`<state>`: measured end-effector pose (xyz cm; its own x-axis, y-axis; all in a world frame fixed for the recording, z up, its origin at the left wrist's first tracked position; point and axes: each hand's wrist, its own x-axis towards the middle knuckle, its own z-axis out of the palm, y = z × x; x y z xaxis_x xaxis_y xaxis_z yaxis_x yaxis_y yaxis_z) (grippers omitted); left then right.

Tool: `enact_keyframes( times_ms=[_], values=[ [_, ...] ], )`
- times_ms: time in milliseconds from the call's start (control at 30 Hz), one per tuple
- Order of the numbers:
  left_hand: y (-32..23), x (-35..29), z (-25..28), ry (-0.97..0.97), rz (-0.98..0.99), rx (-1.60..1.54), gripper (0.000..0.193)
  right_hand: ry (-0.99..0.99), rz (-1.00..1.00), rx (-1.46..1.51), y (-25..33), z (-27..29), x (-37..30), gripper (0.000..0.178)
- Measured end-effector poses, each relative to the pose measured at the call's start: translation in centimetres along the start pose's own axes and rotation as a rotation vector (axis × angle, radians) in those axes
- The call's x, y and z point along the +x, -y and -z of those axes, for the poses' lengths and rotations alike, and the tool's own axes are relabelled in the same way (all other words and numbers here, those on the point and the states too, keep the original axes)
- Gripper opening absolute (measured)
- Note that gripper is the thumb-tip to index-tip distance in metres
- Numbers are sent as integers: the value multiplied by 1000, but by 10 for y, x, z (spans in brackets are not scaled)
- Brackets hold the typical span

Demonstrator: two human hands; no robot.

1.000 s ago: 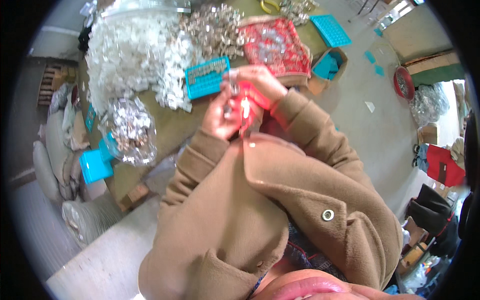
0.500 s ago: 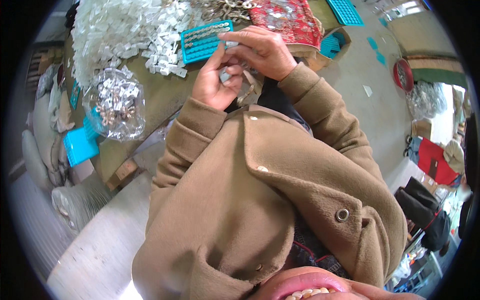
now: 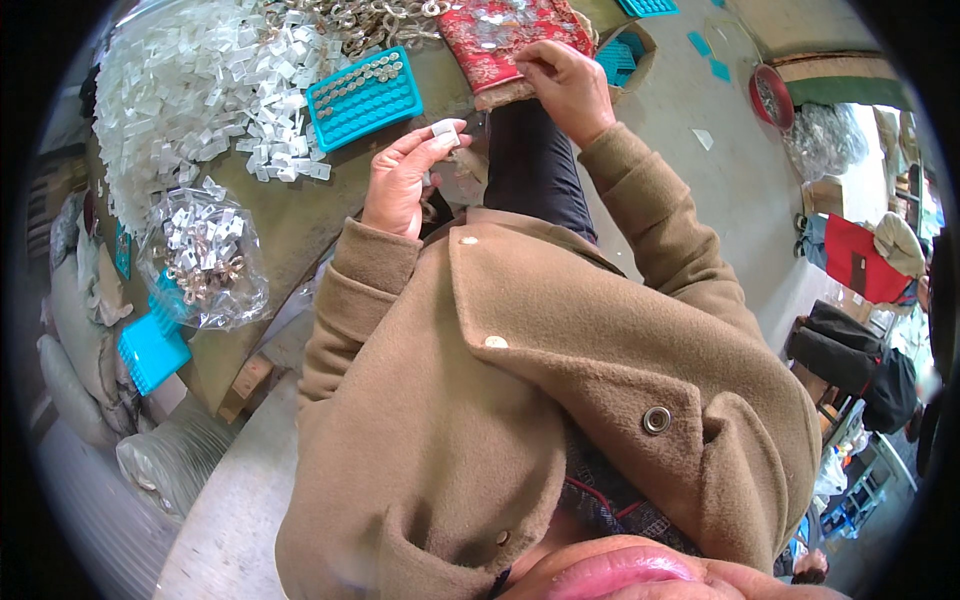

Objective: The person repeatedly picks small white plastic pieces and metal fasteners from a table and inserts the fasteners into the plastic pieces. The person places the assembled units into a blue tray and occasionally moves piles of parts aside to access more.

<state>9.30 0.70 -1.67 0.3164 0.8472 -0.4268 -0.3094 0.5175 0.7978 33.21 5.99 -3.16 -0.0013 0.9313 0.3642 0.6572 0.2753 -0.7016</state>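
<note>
My left hand (image 3: 397, 185) pinches a small white plastic piece (image 3: 445, 132) between thumb and fingertips, just below a turquoise tray (image 3: 375, 118). Rows of small round metallic pieces (image 3: 345, 92) sit in part of that tray. Over the edge of a red patterned cloth (image 3: 490, 40), my right hand (image 3: 575, 95) is closed in a pinch. Whatever lies between its fingertips, if anything, is too small to make out. Thin, shiny, clear bits are scattered on the cloth.
A large heap of white plastic pieces (image 3: 180, 100) covers the table's left part. Metallic rings (image 3: 370, 22) lie behind the tray. A clear bag (image 3: 205, 260) holds white pieces and rings. A cardboard box (image 3: 640, 65) with turquoise trays stands right of the cloth.
My right hand has left my left hand and the tray and moved right, over the red cloth. My left hand keeps a white piece, now raised at its fingertips. The view has shifted.
</note>
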Motion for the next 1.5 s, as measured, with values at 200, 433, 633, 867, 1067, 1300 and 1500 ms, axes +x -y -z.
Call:
enact_keyframes(
  times_ms=[200, 433, 633, 867, 1067, 1300, 1500],
  values=[
    [2, 8, -6, 49, -52, -70, 28, 154, -48, -318, -11, -12, 29, 26],
    [5, 16, -5, 20, -10, -128, 23, 143, -176, -394, -8, -24, 38, 24],
    [8, 17, -1, 43, 54, -132, 27, 163, -124, -296, -16, -18, 35, 23],
    [14, 14, -4, 29, 27, -199, 22, 157, -147, -387, -14, -24, 36, 22],
    [14, 7, -2, 6, 4, -193, 22, 156, -69, -412, -14, -24, 34, 22],
    [14, 1, 0, 41, 38, -143, 28, 163, -94, -401, -11, -23, 32, 21],
    [11, -5, -1, 60, 34, -146, 29, 138, -92, -332, -17, -19, 31, 26]
  ],
)
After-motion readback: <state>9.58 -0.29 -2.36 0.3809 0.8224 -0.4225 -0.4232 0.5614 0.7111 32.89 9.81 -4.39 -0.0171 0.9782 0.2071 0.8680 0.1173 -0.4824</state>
